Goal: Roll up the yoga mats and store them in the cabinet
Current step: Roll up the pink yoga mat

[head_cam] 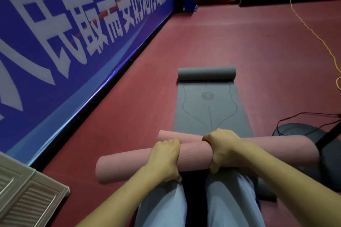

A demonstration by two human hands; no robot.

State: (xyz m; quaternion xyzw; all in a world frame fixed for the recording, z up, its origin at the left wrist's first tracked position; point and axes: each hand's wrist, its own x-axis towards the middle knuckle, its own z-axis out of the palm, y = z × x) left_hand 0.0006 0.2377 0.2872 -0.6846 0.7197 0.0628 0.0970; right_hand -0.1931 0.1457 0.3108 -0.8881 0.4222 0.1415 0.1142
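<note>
While both curl around it, left hand [164, 158] and right hand [224, 148] grip the pink rolled mat [195, 154].

blue banner [55, 33], yellow cord [311, 31], black cable [302, 116]

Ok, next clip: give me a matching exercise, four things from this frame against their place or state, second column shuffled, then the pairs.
Things:
1. pink mat
2. grey mat
3. yellow cord
4. blue banner

Place or state:
A. along the wall on the left
B. rolled, held in both hands
C. trailing over the floor on the right
D. partly unrolled, roll at the far end

Pairs: 1-B, 2-D, 3-C, 4-A
</note>
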